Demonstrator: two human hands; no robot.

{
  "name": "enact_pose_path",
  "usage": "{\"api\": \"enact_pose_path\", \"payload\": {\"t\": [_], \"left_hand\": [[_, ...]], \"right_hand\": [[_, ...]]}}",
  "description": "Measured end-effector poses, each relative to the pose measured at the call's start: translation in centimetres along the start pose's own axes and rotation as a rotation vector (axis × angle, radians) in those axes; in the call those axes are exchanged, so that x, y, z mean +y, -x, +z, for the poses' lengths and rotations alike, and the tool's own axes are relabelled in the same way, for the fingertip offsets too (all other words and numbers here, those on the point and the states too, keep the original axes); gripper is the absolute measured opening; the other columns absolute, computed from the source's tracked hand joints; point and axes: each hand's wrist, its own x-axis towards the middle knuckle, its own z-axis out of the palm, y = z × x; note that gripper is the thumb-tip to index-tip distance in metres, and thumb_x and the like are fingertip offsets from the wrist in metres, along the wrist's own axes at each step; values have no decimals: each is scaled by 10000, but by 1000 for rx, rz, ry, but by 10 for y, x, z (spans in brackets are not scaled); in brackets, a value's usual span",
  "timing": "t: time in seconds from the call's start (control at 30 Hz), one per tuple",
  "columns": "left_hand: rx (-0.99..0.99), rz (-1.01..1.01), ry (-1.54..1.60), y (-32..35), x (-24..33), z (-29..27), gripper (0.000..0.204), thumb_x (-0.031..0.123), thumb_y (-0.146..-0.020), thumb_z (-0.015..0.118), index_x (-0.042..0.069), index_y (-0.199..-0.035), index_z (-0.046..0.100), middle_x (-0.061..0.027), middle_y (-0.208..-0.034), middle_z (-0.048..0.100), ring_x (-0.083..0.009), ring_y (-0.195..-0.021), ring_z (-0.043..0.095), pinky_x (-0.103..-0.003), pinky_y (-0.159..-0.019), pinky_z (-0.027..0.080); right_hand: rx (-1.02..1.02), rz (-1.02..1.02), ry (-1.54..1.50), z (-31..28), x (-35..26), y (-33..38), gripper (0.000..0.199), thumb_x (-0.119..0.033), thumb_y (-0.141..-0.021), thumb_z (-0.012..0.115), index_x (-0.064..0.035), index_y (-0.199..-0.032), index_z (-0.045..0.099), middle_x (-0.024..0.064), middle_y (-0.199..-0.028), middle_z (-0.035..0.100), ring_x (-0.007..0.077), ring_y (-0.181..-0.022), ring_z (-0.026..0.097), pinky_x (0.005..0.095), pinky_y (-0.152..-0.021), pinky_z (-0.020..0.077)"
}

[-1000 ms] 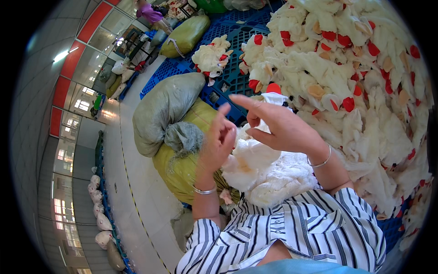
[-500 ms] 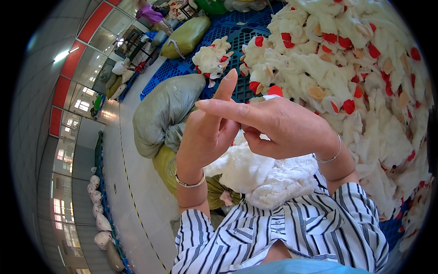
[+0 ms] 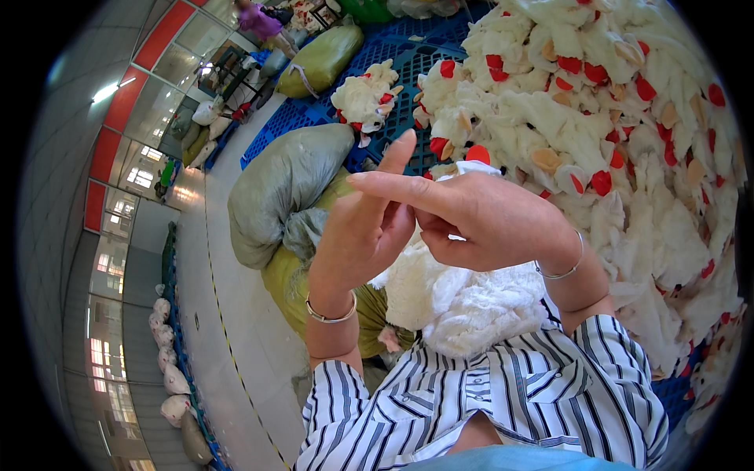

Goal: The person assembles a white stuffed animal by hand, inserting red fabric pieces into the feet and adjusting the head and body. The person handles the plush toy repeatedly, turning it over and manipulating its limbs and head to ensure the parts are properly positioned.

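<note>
The left hand (image 3: 357, 243) and right hand (image 3: 499, 224) were held half-curled, index fingers (image 3: 393, 187) extended and crossed; any grip could not be determined. White plush (image 3: 487, 310) was located beneath, at the striped shirt's (image 3: 479, 392) front. Steady finger alignment was judged advisable.

White plush piece (image 3: 491, 312), bright fluffy pile, in lower middle of frame, just right of centre. Lies crumpled, bunched into soft rounded mound, no flat side showing. Deep creases run through middle; lower end bulges round, left edge ragged, fuzzy. Upper stretch largely hidden. Above hidden stretch, right of upper centre, small white patch with rounded red flap (image 3: 478, 155); whether joined to mound below, cannot tell.
</note>
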Motion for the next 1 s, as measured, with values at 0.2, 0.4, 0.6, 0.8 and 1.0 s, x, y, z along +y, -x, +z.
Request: {"api": "enact_pose_path", "payload": {"t": [0.2, 0.4, 0.6, 0.8, 1.0], "left_hand": [[-331, -325, -37, 54, -43, 11, 435, 80, -884, 610, 51, -1312, 541, -137, -760, 594, -218, -599, 546, -337, -578, 449], [-454, -569, 166, 149, -104, 56, 467, 189, -905, 606, 27, -1335, 522, -101, -791, 613, -212, -688, 584, -315, -657, 484], [-139, -812, 247, 184, -119, 63, 382, 88, -920, 602, -8, -1287, 558, -45, -1003, 654, -97, -863, 586, -256, -781, 495], [346, -787, 332, 196, -129, 56, 324, 75, -972, 555, 14, -1290, 563, -27, -1081, 650, -75, -914, 594, -206, -757, 463], [204, -829, 454, 208, -136, 79, 306, 101, -984, 542, 9, -1274, 568, -31, -1082, 655, -77, -915, 609, -196, -735, 450]], "right_hand": [[-45, 94, -145, 48, 65, 15, 704, -105, -804, 667, -81, -1450, 389, 126, -775, 650, 285, -677, 648, 372, -626, 511], [-434, 366, 251, 135, 157, 82, 688, -324, -696, 816, -32, -1262, 556, 168, -905, 685, 350, -863, 662, 438, -773, 525], [-460, 571, 99, 147, 179, 79, 453, -323, -729, 772, -35, -1062, 663, 213, -991, 681, 371, -950, 659, 462, -811, 516], [455, 667, 257, -50, 151, 34, 488, -454, -827, 695, -25, -1054, 653, 134, -976, 648, 218, -949, 617, 368, -867, 481], [311, 288, 169, -53, 92, 54, 550, -451, -820, 706, -27, -1151, 591, 156, -1128, 584, 256, -1060, 576, 408, -936, 450]]}}
